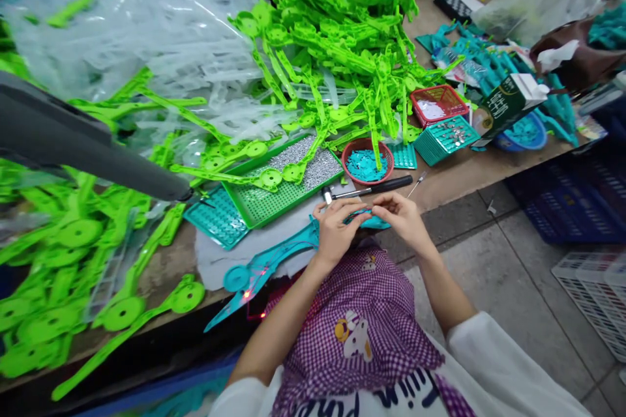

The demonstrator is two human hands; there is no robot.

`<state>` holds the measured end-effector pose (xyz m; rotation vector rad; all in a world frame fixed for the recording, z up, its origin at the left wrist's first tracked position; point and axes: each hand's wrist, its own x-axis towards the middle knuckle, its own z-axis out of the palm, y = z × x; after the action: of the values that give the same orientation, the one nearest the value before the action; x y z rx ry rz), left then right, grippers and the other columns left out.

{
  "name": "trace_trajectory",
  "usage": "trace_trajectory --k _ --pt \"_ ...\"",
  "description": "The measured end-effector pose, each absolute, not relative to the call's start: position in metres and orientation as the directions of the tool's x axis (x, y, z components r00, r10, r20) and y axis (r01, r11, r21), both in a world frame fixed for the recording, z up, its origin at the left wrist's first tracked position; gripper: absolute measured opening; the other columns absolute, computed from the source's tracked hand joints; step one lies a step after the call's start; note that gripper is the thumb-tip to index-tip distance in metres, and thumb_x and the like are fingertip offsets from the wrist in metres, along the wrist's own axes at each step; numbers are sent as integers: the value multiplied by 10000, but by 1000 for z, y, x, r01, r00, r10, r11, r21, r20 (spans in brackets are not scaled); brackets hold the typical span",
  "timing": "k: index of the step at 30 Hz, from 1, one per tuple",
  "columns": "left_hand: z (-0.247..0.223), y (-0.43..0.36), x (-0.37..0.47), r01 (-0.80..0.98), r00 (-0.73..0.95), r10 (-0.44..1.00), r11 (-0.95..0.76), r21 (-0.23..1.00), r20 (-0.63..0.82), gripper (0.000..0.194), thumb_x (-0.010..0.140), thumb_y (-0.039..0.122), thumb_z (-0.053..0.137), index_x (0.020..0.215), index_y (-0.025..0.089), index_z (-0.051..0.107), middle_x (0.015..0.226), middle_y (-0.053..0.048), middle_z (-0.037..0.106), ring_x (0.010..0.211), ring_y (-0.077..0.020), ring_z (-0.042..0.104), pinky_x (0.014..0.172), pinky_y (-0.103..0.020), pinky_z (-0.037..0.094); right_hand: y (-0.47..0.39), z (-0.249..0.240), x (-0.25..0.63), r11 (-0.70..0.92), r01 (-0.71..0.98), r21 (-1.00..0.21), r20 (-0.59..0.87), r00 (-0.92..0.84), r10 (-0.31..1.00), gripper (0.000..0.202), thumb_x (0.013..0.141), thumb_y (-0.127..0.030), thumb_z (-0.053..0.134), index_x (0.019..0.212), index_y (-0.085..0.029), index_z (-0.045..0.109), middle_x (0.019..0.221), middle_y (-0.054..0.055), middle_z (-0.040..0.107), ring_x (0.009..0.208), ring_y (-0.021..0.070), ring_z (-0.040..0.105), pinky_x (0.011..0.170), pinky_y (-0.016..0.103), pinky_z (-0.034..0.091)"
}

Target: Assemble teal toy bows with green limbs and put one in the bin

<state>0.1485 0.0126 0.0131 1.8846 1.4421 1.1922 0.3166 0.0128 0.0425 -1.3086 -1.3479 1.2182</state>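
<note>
A blue sword-shaped plastic toy (288, 244) lies slantwise across the table's front edge, its pointed end at the lower left. Red light glows near its round disc. My left hand (338, 229) is closed over the other end of the toy. Close beside it, my right hand (402, 220) has its thumb and fingers pinched together at the toy's end; whatever sits between those fingertips is too small to make out. Just beyond my hands lie a hammer (369, 188) with a black handle and a thin pointed tool (417, 184).
A green tray (259, 205) of small silver parts and a red basket (348, 169) of blue pieces stand behind the hammer. Bright green plastic parts (337, 32) pile high at the back and left. A dark grey arm (98, 137) juts in from the left. Crates stand at right.
</note>
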Motion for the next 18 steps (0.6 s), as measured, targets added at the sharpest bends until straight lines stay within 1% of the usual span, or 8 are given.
trace_trajectory --k 3,5,7,9,11,13,15,18 --pt "12 12 146 480 26 923 -347 806 383 61 824 302 761 882 296 781 1027 -19 752 971 -202 682 978 -429 362 8 37 309 -144 -60 -988 -140 -57 988 394 694 -550 788 848 -200 689 805 7 703 717 123 626 712 263 531" --pt "10 11 147 454 -2 905 -379 806 426 49 818 312 765 858 291 785 1061 -27 738 992 -203 674 965 -418 392 7 36 305 -196 -180 -964 -189 -55 980 397 641 -520 837 832 -209 679 788 -12 684 709 107 614 711 247 528" --pt "8 10 148 412 -28 885 -413 812 465 64 825 336 755 850 285 787 1097 -35 716 1020 -202 662 959 -406 426 7 36 301 -244 -278 -929 -233 -72 970 410 599 -480 876 834 -220 664 781 -32 663 706 93 606 706 228 525" --pt "7 9 149 359 -46 873 -439 824 486 96 838 363 737 849 282 787 1128 -40 693 1046 -199 651 958 -395 459 7 37 300 -278 -336 -900 -262 -94 961 426 571 -458 897 830 -224 652 769 -46 644 697 79 601 697 209 521" --pt "6 9 150 321 -44 876 -443 837 480 123 845 386 726 841 279 787 1152 -42 676 1070 -200 641 974 -400 478 7 38 299 -286 -343 -895 -269 -98 958 438 558 -460 904 823 -222 649 757 -49 638 685 72 598 687 197 520" --pt "6 9 149 307 -33 891 -422 853 453 136 840 395 728 825 274 788 1168 -46 670 1095 -210 634 1008 -425 473 4 38 299 -250 -306 -919 -240 -71 968 447 567 -475 897 842 -221 654 758 -44 647 685 78 607 687 204 528" --pt "6 11 149 276 -23 911 -391 878 412 139 831 394 736 807 268 789 1170 -53 676 1110 -221 633 1032 -445 466 1 36 298 -167 -235 -958 -168 -12 986 428 622 -504 860 872 -222 656 771 -30 664 695 96 625 701 232 544" --pt "7 13 149 154 2 949 -312 938 315 164 820 398 739 795 243 786 1151 -69 691 1087 -222 650 991 -424 510 -3 30 297 -52 -117 -992 -58 53 997 394 715 -556 777 890 -223 659 791 -6 685 704 126 643 714 279 560"
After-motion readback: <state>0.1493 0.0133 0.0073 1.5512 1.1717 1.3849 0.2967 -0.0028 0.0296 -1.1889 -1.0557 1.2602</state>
